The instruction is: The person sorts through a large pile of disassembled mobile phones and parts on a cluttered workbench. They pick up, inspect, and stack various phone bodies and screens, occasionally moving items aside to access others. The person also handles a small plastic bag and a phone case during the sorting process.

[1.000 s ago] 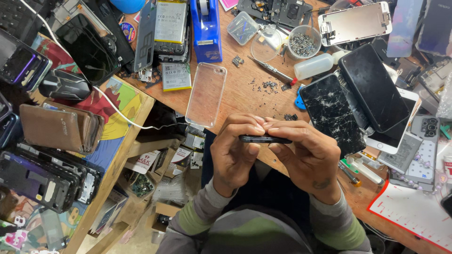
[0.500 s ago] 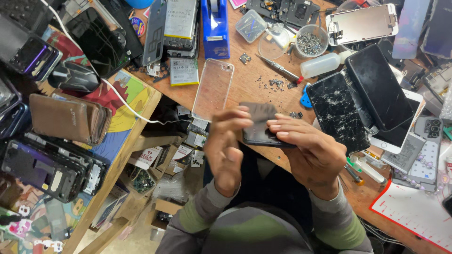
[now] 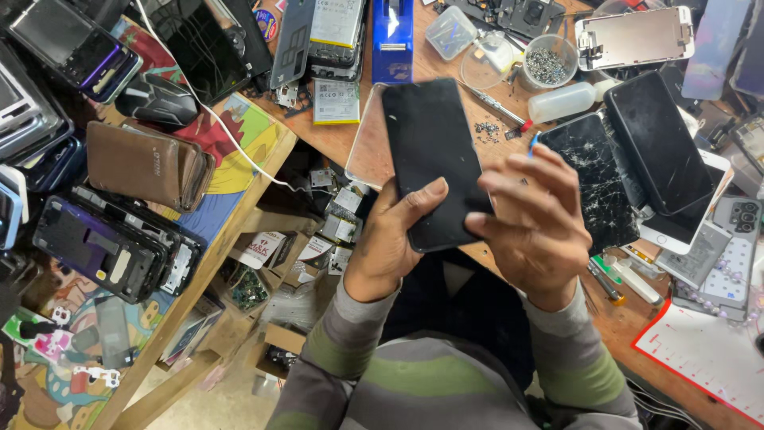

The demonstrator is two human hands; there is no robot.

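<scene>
A black phone is pinched by its lower end between the left hand and right hand above the bench edge — could easily be dropped onto the cracked screen if that grip slips.

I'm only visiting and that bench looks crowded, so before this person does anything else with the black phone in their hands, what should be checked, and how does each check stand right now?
1. Both hands on the phone: ok. The left hand holds the black phone by its lower edge, thumb on the front; the right hand grips its right side.
2. Phone's front glass intact: ok as far as shows; no cracks visible, unlike the cracked screen lying on the bench.
3. Phone off: cannot tell; its face is dark.
4. Free spot to set it down: not ok; the wooden bench nearby is covered with parts.
5. Loose screws clear of the phone: ok, they lie farther back.
6. Screwdriver within reach: ok, beside the screws.
</scene>
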